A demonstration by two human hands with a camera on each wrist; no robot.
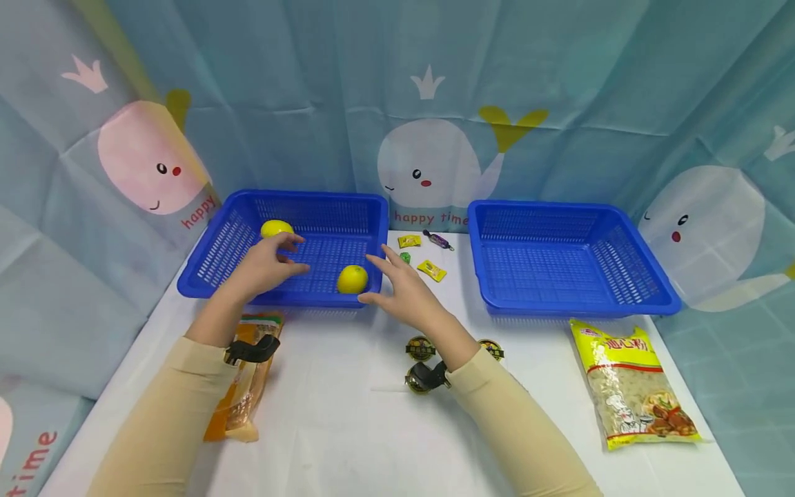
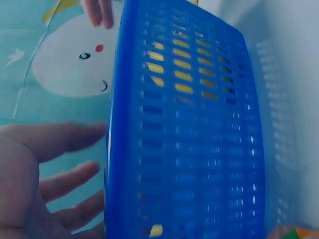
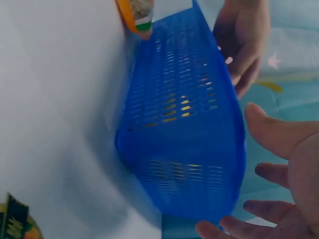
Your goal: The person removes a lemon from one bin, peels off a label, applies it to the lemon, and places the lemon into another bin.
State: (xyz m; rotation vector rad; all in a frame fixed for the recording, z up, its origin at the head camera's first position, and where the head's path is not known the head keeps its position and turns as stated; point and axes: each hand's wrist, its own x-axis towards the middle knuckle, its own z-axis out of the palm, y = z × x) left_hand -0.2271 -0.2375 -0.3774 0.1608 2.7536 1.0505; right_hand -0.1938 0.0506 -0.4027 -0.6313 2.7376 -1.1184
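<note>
Now, left hand (image 1: 267,268): released, fingers loosely bent over the left basket (image 1: 313,252), holding nothing.
Right hand (image 1: 404,290): released, fingers spread at that basket's four-o'clock rim; whether it touches cannot be told.
Far lemon (image 1: 275,228): inside the left basket at eleven o'clock, just beyond the left hand.
Near lemon (image 1: 352,279): inside the left basket at four o'clock, beside the right hand.
Right basket (image 1: 540,269): on the surface (image 1: 335,428), at three o'clock from the left one.

Bright, even head view, dimmer bluish wrist views, slight blur
</note>
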